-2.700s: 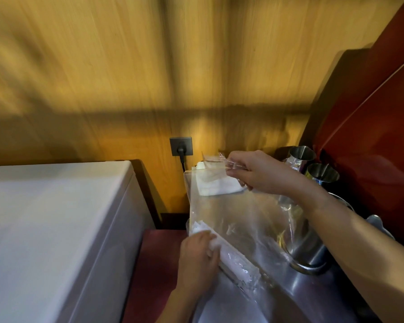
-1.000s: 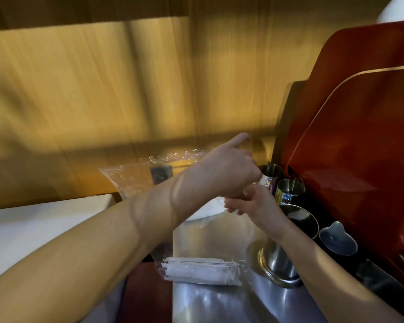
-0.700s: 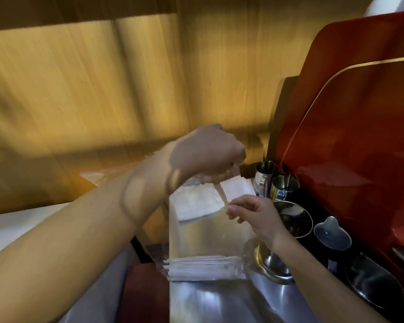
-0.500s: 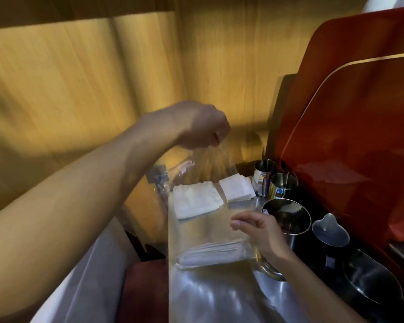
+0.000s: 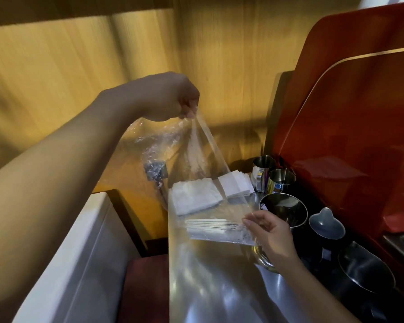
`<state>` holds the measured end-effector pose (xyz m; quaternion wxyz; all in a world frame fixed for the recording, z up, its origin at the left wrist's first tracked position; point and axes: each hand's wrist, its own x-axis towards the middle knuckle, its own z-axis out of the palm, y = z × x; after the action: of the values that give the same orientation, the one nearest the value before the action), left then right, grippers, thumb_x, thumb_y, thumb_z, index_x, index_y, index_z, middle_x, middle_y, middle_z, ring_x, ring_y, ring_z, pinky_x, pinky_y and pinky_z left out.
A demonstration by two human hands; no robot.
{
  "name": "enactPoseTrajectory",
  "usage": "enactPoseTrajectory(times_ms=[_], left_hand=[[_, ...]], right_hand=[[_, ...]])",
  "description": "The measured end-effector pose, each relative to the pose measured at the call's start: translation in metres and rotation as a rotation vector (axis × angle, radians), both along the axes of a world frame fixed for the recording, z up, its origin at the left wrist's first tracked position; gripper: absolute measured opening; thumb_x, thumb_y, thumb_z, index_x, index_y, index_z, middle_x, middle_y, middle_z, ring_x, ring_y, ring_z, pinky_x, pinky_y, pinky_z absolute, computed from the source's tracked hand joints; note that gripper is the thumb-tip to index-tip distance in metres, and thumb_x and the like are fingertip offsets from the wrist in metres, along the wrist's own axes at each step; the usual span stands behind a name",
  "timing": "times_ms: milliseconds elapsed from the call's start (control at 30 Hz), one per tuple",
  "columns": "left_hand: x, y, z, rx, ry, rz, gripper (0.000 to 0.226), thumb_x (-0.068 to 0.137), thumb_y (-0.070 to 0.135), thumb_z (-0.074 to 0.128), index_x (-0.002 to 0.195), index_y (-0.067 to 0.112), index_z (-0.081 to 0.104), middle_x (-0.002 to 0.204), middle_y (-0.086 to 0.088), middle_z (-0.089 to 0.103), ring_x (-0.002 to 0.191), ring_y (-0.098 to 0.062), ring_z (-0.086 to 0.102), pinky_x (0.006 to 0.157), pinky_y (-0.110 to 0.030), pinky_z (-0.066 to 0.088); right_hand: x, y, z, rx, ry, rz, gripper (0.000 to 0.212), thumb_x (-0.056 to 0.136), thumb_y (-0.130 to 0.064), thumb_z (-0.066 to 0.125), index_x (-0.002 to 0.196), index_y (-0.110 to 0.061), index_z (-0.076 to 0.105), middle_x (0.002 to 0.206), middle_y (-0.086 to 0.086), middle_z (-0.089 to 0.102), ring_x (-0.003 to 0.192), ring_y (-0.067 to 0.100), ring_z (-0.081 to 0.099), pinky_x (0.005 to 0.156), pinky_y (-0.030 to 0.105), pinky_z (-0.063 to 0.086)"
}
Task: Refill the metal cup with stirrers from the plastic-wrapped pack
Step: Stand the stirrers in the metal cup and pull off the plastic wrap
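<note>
My left hand [image 5: 173, 99] is raised high and pinches the top of a clear plastic bag [image 5: 196, 157], which hangs stretched down to the steel counter [image 5: 210, 276]. A bundle of white paper-wrapped stirrers [image 5: 208, 226] lies in the bag's lower end. My right hand [image 5: 268, 231] grips that lower right corner of the bag with its fingers. A large metal cup [image 5: 283, 207] stands right behind my right hand. Whether it holds anything is not visible.
Two stacks of white napkins [image 5: 194, 197] lie at the counter's far end. Two small steel cups [image 5: 281, 180] stand beside them. Dark pitchers [image 5: 327, 223] and a red machine panel [image 5: 359, 127] fill the right side. A white appliance [image 5: 79, 264] sits left.
My left hand has lifted the bag's top higher and pulled the plastic taut. My right hand came down off the bag's mouth onto the lower corner by the stirrers.
</note>
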<state>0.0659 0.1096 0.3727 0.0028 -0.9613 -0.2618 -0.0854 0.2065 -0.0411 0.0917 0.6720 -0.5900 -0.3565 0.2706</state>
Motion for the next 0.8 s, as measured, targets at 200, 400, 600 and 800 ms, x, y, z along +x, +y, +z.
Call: enactPoseTrajectory(times_ms=[200,400,600,800], left_hand=[[-0.007,0.0,0.004,-0.043,-0.037,-0.033,0.008,0.086,0.014,0.062,0.083,0.019,0.067,0.076,0.002,0.068,0.076,-0.013,0.064,0.062,-0.03,0.047],[-0.015,0.012,0.004,-0.018,-0.093,-0.014,0.008,0.086,0.012,0.062,0.082,0.019,0.065,0.073,0.005,0.066,0.072,-0.01,0.063,0.057,-0.026,0.044],[-0.023,0.027,0.0,-0.036,-0.109,0.009,0.007,0.085,0.009,0.063,0.081,0.014,0.066,0.073,0.0,0.068,0.072,-0.013,0.064,0.059,-0.025,0.045],[-0.029,0.035,-0.011,-0.099,-0.125,0.014,0.009,0.086,0.012,0.062,0.08,0.017,0.066,0.072,0.0,0.067,0.068,-0.009,0.061,0.054,-0.023,0.039]], right_hand=[[-0.003,-0.01,-0.003,0.003,-0.086,-0.034,0.018,0.084,-0.004,0.061,0.078,-0.019,0.066,0.072,0.002,0.067,0.067,0.01,0.062,0.064,0.021,0.05],[-0.001,-0.012,-0.002,-0.009,-0.308,-0.224,0.017,0.083,-0.012,0.064,0.071,-0.023,0.062,0.061,-0.003,0.06,0.054,0.006,0.052,0.052,0.014,0.039],[0.021,-0.022,0.005,0.001,-0.23,-0.11,0.023,0.08,-0.007,0.067,0.076,-0.03,0.065,0.062,-0.008,0.062,0.055,-0.004,0.053,0.054,0.008,0.04],[0.037,-0.032,0.007,0.085,-0.176,-0.202,0.026,0.08,-0.003,0.065,0.067,-0.026,0.064,0.049,-0.008,0.061,0.044,0.002,0.049,0.046,0.009,0.038]])
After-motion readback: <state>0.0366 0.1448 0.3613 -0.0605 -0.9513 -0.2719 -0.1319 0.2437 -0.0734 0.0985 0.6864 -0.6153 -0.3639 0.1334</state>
